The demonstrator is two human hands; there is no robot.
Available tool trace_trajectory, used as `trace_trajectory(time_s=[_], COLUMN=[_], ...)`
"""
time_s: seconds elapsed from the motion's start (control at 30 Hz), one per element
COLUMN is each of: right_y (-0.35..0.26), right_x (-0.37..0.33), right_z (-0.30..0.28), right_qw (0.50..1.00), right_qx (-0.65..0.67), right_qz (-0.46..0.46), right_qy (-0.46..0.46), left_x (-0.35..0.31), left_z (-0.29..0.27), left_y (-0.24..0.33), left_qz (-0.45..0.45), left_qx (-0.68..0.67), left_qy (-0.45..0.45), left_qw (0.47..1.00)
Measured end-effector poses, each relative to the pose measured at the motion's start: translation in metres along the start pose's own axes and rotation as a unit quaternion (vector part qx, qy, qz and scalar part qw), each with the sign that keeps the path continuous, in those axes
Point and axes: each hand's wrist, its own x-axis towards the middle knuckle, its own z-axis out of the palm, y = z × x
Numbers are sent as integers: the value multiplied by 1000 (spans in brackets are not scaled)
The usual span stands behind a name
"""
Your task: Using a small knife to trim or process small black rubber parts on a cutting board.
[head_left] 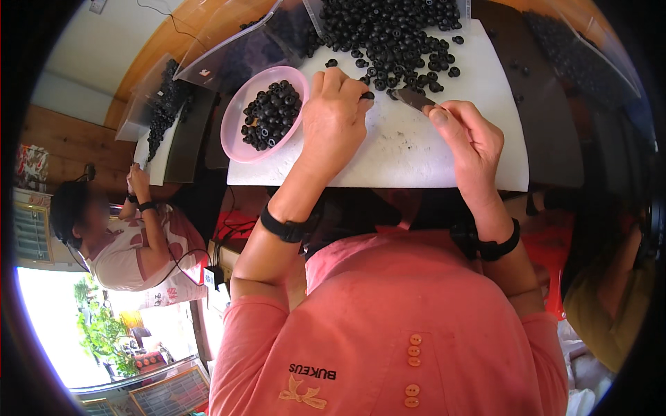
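My left hand (pixel 336 119) is closed, pinching a small black rubber-looking part (pixel 367 95) between thumb and fingers above the white board (pixel 430 156). In my right hand (pixel 474 137) is a knife (pixel 414 99) with a flat dark blade, its tip pointing left toward that part. The tip and the part look a short way apart. Just left of my left hand, a pink plastic bowl (pixel 229 139) holds many similar black parts (pixel 272 114). Beyond both hands, a heap of loose black parts (pixel 392 31) spills onto the board.
Clear plastic bins (pixel 229 52) with more black parts stand behind the bowl. Small dark scraps lie on the board. At left, another person (pixel 149 243) works at a similar board. A second person's sleeve (pixel 603 312) shows at right, near another clear bin (pixel 590 52).
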Motion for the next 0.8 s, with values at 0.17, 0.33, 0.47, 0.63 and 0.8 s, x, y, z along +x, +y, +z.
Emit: trace_trajectory(time_s=[0.17,0.33,0.47,0.63,0.8], right_y=[-2,2,1,1,0], right_x=[0,1,2,2,2], right_z=[4,6,7,6,9], right_qw=[1000,999,998,993,990], right_qx=[-15,-28,-67,-108,-134], right_qz=[-8,-16,-3,15,0], right_qy=[-11,-14,-20,-35,-46], left_x=[-24,-20,-25,-26,-30], left_z=[0,-1,5,-14,-10], left_y=[3,6,0,15,20], left_qz=[4,5,-45,-295,-386], left_qx=[-11,-34,-141,-478,-659], left_qy=[-58,-61,-37,-124,-83], left_qw=[998,998,988,818,641])
